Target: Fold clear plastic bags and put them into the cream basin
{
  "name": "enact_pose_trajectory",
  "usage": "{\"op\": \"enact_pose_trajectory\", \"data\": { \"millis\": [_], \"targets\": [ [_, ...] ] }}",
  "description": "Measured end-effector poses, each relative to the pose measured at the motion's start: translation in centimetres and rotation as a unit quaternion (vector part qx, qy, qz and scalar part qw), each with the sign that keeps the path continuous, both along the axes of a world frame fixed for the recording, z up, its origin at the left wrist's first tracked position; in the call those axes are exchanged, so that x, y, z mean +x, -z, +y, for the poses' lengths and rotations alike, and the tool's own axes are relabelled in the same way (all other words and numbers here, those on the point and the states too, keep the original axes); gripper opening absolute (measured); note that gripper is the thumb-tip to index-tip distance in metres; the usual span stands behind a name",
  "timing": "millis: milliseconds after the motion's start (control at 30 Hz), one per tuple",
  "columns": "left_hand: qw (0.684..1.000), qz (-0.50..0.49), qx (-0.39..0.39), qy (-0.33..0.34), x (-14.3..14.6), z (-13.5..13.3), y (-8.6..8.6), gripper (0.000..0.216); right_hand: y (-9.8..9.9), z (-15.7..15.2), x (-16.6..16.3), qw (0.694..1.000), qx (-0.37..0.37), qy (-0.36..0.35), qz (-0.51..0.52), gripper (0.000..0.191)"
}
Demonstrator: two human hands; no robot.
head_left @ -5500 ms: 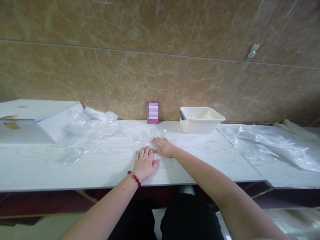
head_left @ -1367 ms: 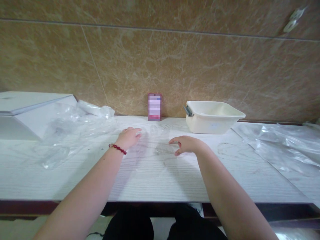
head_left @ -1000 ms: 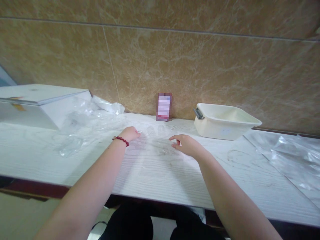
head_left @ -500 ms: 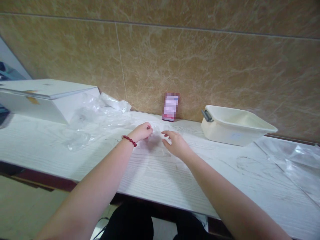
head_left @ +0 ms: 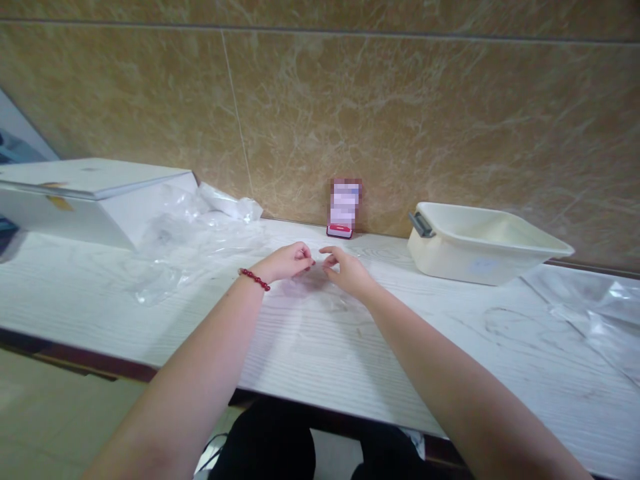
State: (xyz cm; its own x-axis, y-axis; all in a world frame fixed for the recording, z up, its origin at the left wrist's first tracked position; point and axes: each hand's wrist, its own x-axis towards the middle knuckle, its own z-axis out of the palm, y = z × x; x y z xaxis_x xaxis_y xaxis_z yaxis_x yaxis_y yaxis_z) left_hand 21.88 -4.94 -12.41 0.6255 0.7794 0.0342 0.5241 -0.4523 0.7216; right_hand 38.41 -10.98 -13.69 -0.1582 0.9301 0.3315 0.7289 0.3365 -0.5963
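Observation:
A clear plastic glove (head_left: 320,297) lies on the white table (head_left: 350,353) in front of me, hard to make out against the wood grain. My left hand (head_left: 285,261), with a red bead bracelet at the wrist, is curled and pinches the glove's far edge. My right hand (head_left: 346,270) meets it fingertip to fingertip and pinches the same edge. Both hands rest low on the tabletop, just in front of a small pink-and-red box (head_left: 344,208) that stands against the wall.
A cream plastic tub (head_left: 483,243) with a grey handle sits at the back right. Crumpled clear plastic (head_left: 190,237) is heaped at the left beside a white flat box (head_left: 85,197). More clear film (head_left: 595,307) lies at the far right. A brown marble wall backs the table.
My hands were spread apart on the glove a second ago. They have come together at its far edge and closed into pinches. The view has shifted to the left.

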Motion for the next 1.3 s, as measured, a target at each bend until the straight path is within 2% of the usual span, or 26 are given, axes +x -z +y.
{"op": "enact_pose_trajectory", "data": {
  "millis": [100,200,400,667,933,1133,1300],
  "targets": [
    [0.998,0.035,0.059,-0.012,-0.6,0.4,-0.3,0.019,-0.2,0.0,0.5,0.998,0.010,-0.001,-0.061,0.021],
    [0.990,0.092,0.106,-0.001,-1.2,0.8,-0.3,0.019,-0.1,0.1,1.0,0.993,0.017,-0.005,-0.115,0.015],
    [0.987,0.134,0.080,0.044,-1.4,0.5,-0.3,0.031,0.2,0.0,2.0,0.988,0.020,-0.014,-0.149,0.021],
    [0.979,0.129,0.093,0.125,-1.6,0.6,0.0,0.033,-1.1,-0.7,2.5,0.980,-0.018,-0.003,-0.200,0.023],
    [0.975,0.157,0.110,0.109,-1.7,0.8,0.2,0.045,0.1,-0.5,2.3,0.979,0.013,0.027,-0.203,0.028],
    [0.969,0.190,0.121,0.101,-1.6,0.6,0.2,0.046,0.4,-0.4,2.4,0.974,-0.028,0.042,-0.219,0.029],
    [0.964,0.207,0.124,0.114,-1.7,0.9,0.4,0.052,0.3,-0.3,2.6,0.971,-0.031,0.053,-0.233,0.027]
  ]
}}
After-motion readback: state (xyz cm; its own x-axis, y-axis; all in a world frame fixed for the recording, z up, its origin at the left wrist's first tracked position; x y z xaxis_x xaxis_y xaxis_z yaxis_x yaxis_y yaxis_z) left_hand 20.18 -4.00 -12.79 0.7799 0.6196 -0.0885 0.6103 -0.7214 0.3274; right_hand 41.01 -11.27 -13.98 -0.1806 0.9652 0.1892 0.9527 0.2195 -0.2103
